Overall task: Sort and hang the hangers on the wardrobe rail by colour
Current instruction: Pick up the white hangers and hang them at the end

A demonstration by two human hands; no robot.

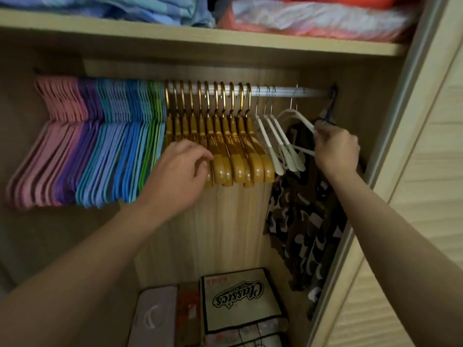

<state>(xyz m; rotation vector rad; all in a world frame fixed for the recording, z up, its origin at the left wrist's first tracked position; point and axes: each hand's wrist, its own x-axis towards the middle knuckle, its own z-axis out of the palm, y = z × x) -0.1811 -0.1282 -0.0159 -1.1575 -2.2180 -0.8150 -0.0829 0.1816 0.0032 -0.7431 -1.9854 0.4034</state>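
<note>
Head view: my right hand is pinching a white hanger; left hand, fingers curled, is resting on gold hangers.

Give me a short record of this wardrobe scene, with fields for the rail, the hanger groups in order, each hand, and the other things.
rail: metal rail under a wooden shelf
groups, left to right: pink hangers, purple hangers, blue hangers, green hangers, wooden hangers, white hangers
left hand: left hand resting on the wooden hangers
right hand: right hand gripping one white hanger, hooked on the rail apart from the other white ones
other: camouflage garment hanging at the right end; folded textiles on the shelf; bag on the floor
</note>
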